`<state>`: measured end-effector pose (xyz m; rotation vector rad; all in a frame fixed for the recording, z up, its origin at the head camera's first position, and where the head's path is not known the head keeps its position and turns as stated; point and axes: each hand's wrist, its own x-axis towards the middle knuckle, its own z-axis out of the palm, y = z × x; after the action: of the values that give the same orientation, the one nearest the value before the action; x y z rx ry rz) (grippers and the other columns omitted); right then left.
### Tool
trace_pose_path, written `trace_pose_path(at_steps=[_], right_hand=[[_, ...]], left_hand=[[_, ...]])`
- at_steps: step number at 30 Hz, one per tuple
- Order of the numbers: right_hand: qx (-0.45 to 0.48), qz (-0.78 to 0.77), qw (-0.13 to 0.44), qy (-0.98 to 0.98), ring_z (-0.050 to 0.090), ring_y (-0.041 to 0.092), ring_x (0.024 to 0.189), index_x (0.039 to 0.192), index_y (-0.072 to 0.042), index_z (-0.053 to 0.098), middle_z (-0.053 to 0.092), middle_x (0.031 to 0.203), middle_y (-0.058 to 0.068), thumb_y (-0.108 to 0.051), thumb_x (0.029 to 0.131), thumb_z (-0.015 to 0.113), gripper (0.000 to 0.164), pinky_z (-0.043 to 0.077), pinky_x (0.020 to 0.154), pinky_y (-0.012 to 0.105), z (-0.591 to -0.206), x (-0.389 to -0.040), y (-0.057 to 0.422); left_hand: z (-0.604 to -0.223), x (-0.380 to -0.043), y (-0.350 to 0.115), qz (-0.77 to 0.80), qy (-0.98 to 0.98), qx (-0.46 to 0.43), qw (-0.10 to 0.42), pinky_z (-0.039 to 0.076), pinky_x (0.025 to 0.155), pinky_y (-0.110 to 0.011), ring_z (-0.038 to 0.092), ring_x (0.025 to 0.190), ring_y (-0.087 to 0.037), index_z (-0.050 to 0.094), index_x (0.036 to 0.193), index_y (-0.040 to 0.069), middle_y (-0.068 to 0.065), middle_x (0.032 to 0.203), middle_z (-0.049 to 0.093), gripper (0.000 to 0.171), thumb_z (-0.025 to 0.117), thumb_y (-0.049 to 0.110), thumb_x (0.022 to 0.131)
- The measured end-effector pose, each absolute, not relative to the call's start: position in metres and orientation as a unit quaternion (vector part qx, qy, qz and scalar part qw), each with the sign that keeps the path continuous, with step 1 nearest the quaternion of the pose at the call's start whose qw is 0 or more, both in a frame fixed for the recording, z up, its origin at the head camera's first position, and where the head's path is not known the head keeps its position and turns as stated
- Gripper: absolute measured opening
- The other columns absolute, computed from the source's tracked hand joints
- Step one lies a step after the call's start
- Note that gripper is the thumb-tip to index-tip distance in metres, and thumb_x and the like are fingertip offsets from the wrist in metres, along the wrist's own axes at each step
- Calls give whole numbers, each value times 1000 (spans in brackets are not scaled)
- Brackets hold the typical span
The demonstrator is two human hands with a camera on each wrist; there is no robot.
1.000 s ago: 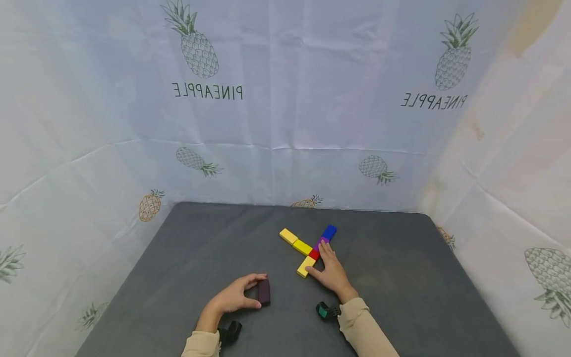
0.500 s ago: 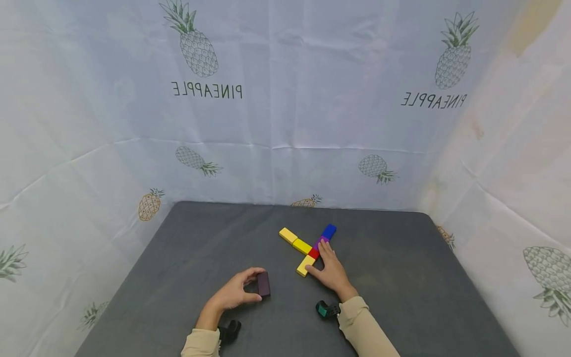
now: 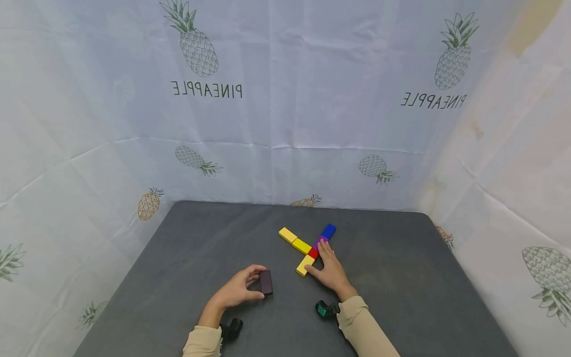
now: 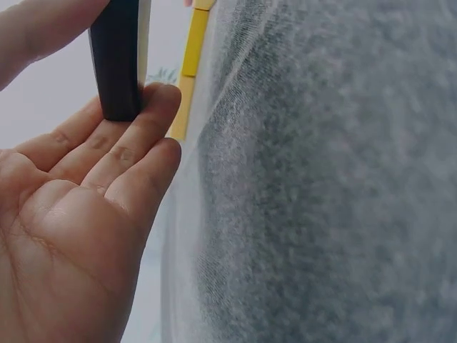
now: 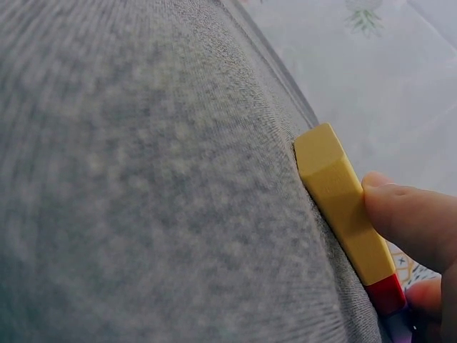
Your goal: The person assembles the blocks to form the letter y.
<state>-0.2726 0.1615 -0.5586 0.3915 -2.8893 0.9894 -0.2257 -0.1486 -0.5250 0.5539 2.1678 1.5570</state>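
Observation:
My left hand (image 3: 235, 291) pinches a dark purple wooden block (image 3: 266, 282) by its ends, between thumb and fingertips. In the left wrist view this block (image 4: 118, 61) looks nearly black and stands over the fingers. My right hand (image 3: 332, 272) rests on a row of blocks: its thumb touches the near pale yellow block (image 3: 303, 268), and its fingertips reach the purple block (image 3: 318, 243). Between those two sits a red block (image 3: 314, 253); a blue block (image 3: 328, 231) ends the row. A bright yellow block (image 3: 302, 246) and another pale yellow block (image 3: 287, 235) branch off leftward.
A dark grey cloth-covered table (image 3: 214, 233) lies under everything. White curtains (image 3: 285, 119) with pineapple prints hang behind and at both sides. Black wrist straps (image 3: 231, 329) sit at both cuffs.
My left hand has moved a little away from me and slightly right with the dark purple block. The right hand and the joined blocks have stayed in place.

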Motion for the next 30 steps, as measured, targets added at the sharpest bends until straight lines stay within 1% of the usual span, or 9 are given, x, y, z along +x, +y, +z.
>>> trace_pose_path(at_steps=[7,12,18,25,30], right_hand=[[125,322,30,-938,17,34,145,147,2,28,23,156,16,-53,83,64,91,18,116,51,-558,-273,162],[121,317,26,-940,17,33,145,147,2,28,23,156,16,-54,83,64,92,18,116,51,-559,-273,161],[123,316,31,-940,18,33,145,147,2,29,24,155,16,-53,82,65,92,18,116,51,-560,-272,161],[120,317,30,-940,18,33,145,147,1,29,24,156,16,-54,82,64,92,20,115,51,-560,-272,161],[118,317,28,-941,18,33,145,147,1,29,23,156,15,-55,82,64,92,20,115,51,-560,-272,161]], left_hand=[[-522,-227,-144,566,769,211,209,36,106,-52,41,132,-39,42,136,3,-19,142,41,62,73,8,82],[-521,-227,-142,577,757,215,220,41,103,-49,41,132,-37,40,137,2,-20,143,39,63,72,6,82],[-520,-228,-139,583,751,219,220,44,101,-46,39,134,-39,38,138,1,-23,145,37,64,70,2,82],[-518,-230,-137,580,751,224,223,40,103,-49,34,136,-41,40,138,2,-23,147,35,64,71,4,82],[-517,-231,-134,571,757,229,217,40,103,-48,35,136,-41,41,137,3,-23,146,35,63,71,4,82]])
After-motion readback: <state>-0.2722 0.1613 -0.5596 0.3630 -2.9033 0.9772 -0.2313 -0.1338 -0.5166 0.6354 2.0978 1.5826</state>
